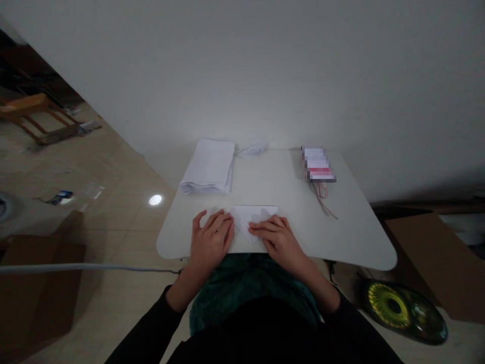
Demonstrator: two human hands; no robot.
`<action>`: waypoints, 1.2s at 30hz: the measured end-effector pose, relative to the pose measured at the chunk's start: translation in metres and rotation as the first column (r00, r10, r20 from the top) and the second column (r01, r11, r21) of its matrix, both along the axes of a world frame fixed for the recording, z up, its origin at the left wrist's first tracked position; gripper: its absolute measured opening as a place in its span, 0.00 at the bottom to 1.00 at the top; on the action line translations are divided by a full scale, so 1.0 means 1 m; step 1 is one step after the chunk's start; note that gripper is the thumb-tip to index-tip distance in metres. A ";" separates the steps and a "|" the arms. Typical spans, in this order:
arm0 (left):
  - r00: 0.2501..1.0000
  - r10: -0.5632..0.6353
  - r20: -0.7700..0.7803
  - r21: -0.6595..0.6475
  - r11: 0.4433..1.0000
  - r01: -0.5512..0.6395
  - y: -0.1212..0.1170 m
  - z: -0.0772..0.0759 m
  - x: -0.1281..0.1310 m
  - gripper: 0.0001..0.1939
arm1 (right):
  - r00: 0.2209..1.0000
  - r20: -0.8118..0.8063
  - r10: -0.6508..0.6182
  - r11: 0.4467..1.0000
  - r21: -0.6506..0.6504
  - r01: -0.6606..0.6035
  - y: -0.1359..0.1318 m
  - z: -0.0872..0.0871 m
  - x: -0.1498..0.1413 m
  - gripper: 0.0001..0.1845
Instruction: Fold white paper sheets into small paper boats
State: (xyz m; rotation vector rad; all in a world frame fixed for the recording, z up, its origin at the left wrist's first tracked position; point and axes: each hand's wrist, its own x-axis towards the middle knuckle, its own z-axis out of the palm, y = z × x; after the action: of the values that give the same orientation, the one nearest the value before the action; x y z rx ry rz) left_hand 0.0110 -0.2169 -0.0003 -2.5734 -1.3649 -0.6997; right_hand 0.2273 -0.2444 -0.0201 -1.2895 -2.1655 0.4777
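Note:
A white sheet of paper (255,210), folded to a point toward me, lies flat near the front edge of the table. My left hand (212,235) rests at its left edge, fingers partly bent and a little apart, the index finger and thumb closest to the paper. Fingers pressed together, my right hand (276,235) bears down on the middle and right of the fold. Its fingertips touch the paper, and the palm hides part of the right side.
On the white table (348,227) sit a stack of folded paper (210,162), a crumpled white piece (255,148) and a blurred-out object (319,164) with a pink cord (323,192). A wall rises behind. Cardboard boxes (439,258) and a fan-like device (401,311) flank the table.

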 end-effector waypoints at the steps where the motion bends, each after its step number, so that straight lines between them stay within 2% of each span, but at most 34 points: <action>1: 1.000 0.009 -0.001 -0.007 1.000 -0.009 0.001 0.001 0.000 0.09 | 1.000 -0.004 0.002 1.000 -0.003 -0.002 0.000 0.000 0.000 0.20; 5: 0.999 0.044 -0.016 -0.023 0.999 -0.045 -0.002 0.003 0.005 0.09 | 0.999 -0.032 0.006 1.000 -0.013 -0.007 0.000 -0.001 0.000 0.20; 9: 0.999 0.053 0.007 0.003 0.999 -0.053 -0.008 -0.003 0.010 0.09 | 0.999 -0.054 0.006 1.000 -0.007 -0.006 0.000 -0.001 -0.001 0.20; 11: 0.999 -0.005 0.039 0.013 1.000 0.005 -0.010 -0.009 0.011 0.09 | 0.999 -0.051 0.003 1.000 -0.008 -0.003 0.000 0.000 -0.001 0.20; 15: 0.975 -0.220 0.039 0.013 0.976 0.219 -0.014 -0.017 0.010 0.11 | 1.000 -0.030 -0.001 1.000 -0.015 0.001 0.000 0.001 -0.001 0.19; 17: 0.965 -0.261 0.039 0.006 0.965 0.261 -0.015 -0.018 0.009 0.11 | 1.000 -0.027 -0.003 1.000 -0.016 0.003 -0.001 0.001 -0.001 0.19; 21: 0.981 -0.180 0.076 -0.001 0.984 0.181 -0.012 -0.015 0.004 0.10 | 1.000 -0.012 -0.007 1.000 -0.016 0.007 0.000 0.000 -0.001 0.19; 29: 0.998 0.062 0.008 -0.004 0.998 -0.062 -0.007 -0.003 0.008 0.11 | 0.998 0.044 -0.041 0.999 0.020 0.041 -0.003 -0.002 -0.008 0.21; 33: 0.999 0.023 0.022 -0.042 0.999 -0.022 -0.017 -0.006 0.020 0.13 | 0.983 0.137 -0.124 0.991 0.058 0.117 -0.016 -0.004 -0.024 0.23; 36: 0.998 -0.062 0.022 -0.075 0.995 0.064 -0.023 -0.012 0.027 0.14 | 0.989 0.127 -0.078 0.996 0.048 0.072 -0.018 0.003 -0.021 0.23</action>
State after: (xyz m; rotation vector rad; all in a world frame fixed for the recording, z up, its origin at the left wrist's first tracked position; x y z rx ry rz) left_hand 0.0383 -0.2401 -0.0119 -2.6857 -1.3465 -0.6975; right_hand 0.2058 -0.2624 -0.0176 -1.4070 -2.2096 0.3238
